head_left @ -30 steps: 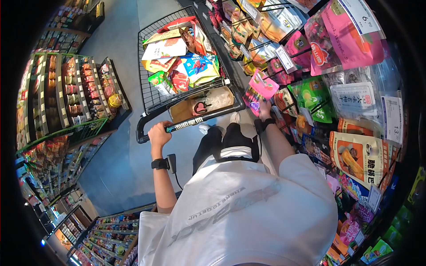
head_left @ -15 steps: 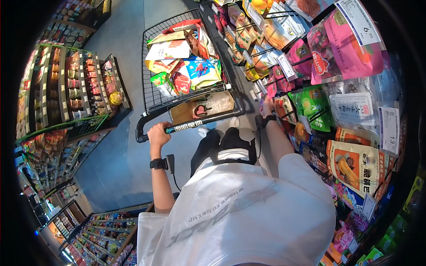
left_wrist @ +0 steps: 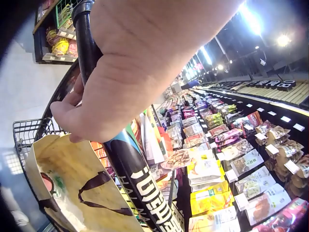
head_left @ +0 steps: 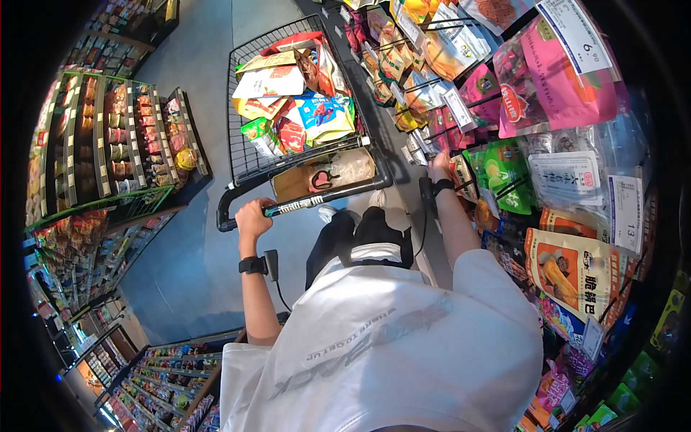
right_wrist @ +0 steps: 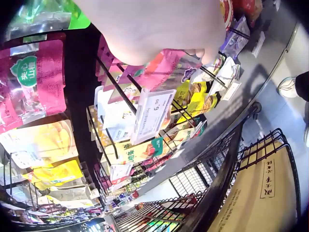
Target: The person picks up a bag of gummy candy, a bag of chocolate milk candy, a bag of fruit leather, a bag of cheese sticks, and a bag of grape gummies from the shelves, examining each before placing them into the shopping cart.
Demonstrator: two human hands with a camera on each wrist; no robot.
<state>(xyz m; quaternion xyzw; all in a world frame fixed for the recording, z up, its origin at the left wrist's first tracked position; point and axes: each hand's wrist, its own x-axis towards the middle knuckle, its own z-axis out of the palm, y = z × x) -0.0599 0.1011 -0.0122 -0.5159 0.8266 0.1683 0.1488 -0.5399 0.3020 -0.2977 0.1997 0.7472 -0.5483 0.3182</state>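
My left hand (head_left: 253, 218) grips the left part of the black handle (head_left: 309, 201) of a shopping cart. In the left wrist view the thumb and fingers wrap round that bar. My right hand (head_left: 439, 167) is at the snack rack on the right. The right wrist view shows its fingers curled onto a pink snack pouch (right_wrist: 166, 72) among the metal hooks, just above a white price tag (right_wrist: 153, 116). The palm hides part of that pouch. Colourful snack bags, among them a blue and yellow one (head_left: 322, 115), fill the cart's wire basket (head_left: 248, 162).
A paper bag (left_wrist: 91, 193) rests in the cart near the handle. Hanging snacks such as a green pouch (head_left: 504, 169) and a cream-and-orange bag (head_left: 565, 270) line the right side. Across the grey floor (head_left: 194, 277) stands another stocked shelf (head_left: 108, 144).
My right hand has brought the pink pouch from in front of the rack in among the hooks, where the head view shows less of it. My left hand stays on the handle.
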